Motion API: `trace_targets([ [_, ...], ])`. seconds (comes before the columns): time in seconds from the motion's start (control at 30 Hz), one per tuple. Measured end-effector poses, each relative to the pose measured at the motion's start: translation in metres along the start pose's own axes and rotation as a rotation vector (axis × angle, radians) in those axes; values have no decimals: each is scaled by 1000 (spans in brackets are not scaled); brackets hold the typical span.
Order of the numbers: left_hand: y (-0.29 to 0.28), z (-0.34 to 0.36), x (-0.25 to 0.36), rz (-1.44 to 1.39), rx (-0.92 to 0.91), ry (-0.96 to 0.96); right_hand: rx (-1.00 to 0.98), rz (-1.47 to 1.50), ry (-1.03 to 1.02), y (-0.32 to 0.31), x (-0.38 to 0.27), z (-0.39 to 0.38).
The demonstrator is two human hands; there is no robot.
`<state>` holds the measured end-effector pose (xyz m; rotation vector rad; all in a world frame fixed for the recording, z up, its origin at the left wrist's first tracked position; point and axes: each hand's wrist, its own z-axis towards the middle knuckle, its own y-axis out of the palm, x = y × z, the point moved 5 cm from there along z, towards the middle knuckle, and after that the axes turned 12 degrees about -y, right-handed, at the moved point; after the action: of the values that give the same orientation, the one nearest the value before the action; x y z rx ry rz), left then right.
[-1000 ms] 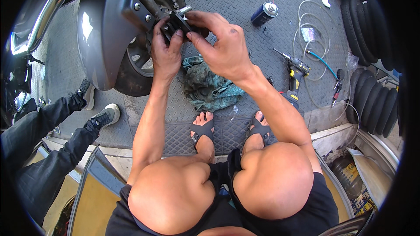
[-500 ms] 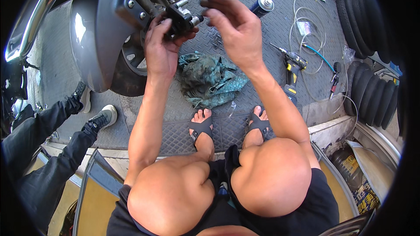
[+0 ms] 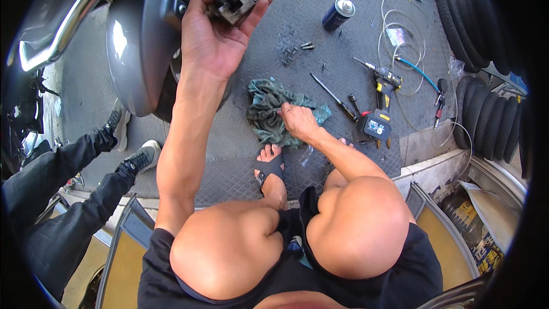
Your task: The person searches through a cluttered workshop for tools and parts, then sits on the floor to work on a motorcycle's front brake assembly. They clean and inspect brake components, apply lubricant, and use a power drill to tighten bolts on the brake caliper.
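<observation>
Up beside the motorcycle's grey front fender (image 3: 134,48), my left hand (image 3: 213,48) is wrapped round a metal brake caliper (image 3: 235,1), palm up. The caliper's upper end runs close to the picture's dark rim. Down on the floor plate lies a crumpled, grease-stained teal rag (image 3: 264,100). My right hand (image 3: 300,122) is on its right side, with curled fingers gripping the cloth; the fingertips are partly hidden in it.
A spray can (image 3: 338,16) stands ahead of the rag, near several bolts (image 3: 307,46). To the right lie a screwdriver (image 3: 334,96), a cordless driver (image 3: 385,83) and a coiled clear hose (image 3: 424,40). Stacked tyres (image 3: 486,120) line the right. Another person's shoes (image 3: 140,157) are at left.
My right hand has dropped from beside the caliper to the rag and taken hold of it. My left hand has lifted the caliper slightly upward and turned it.
</observation>
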<state>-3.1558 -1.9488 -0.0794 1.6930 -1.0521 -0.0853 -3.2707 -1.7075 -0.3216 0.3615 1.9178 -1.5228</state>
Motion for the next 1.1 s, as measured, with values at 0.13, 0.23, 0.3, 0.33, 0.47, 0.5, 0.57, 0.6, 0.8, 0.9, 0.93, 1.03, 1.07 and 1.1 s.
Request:
trace_targets([
  [0.13,-14,7,18,-277,-222,-133,1,-4,126,-34,-18,12],
  [0.23,-12,10,12,-455,-269,-199,25,42,280,-40,-14,3],
  [0.3,-6,13,-3,-491,-318,-208,35,105,302,-30,-1,-20],
  [0.33,-6,14,-16,-514,-333,-221,36,142,322,-23,4,-34],
  [0.47,-37,-7,-12,81,-96,55,-263,409,31,0,-28,-10],
  [0.5,-35,-1,-29,56,-76,41,-214,405,122,-18,-15,-22],
  [0.57,-56,21,-52,-113,-151,-48,-19,409,301,-55,15,-34],
  [0.6,-67,34,-62,-186,-182,-86,142,312,339,-74,36,-45],
  [0.8,-101,56,-61,-526,-505,-277,446,149,544,-119,132,-60],
  [0.9,-91,69,-59,-552,-546,-237,458,165,534,-119,162,-34],
  [0.93,-87,77,-59,-535,-555,-223,434,162,529,-118,170,-23],
  [1.03,-67,77,-65,-484,-607,-269,329,110,514,-113,171,14],
  [1.07,-70,76,-61,-459,-572,-295,281,44,488,-107,168,25],
  [1.1,-74,74,-58,-470,-511,-254,236,-29,461,-104,168,31],
])
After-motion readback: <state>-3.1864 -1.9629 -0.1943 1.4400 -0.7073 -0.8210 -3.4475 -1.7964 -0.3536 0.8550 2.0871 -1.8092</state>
